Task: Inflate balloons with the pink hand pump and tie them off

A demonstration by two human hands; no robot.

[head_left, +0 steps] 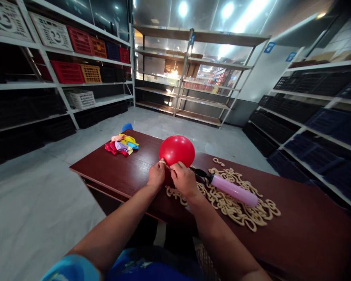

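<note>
A blown-up red balloon rests on the dark brown table just beyond both hands. My left hand is closed in a pinch at the balloon's neck, with a small pale clip between its fingertips. My right hand is closed too, gripping the neck from the other side. A pink hand pump with a black nozzle lies to the right of my right hand, on top of a heap of pale plastic clips.
A pile of flat, uninflated balloons in several colours lies at the table's far left corner. Metal shelving with coloured crates lines the left wall, dark bins the right. Grey floor surrounds the table.
</note>
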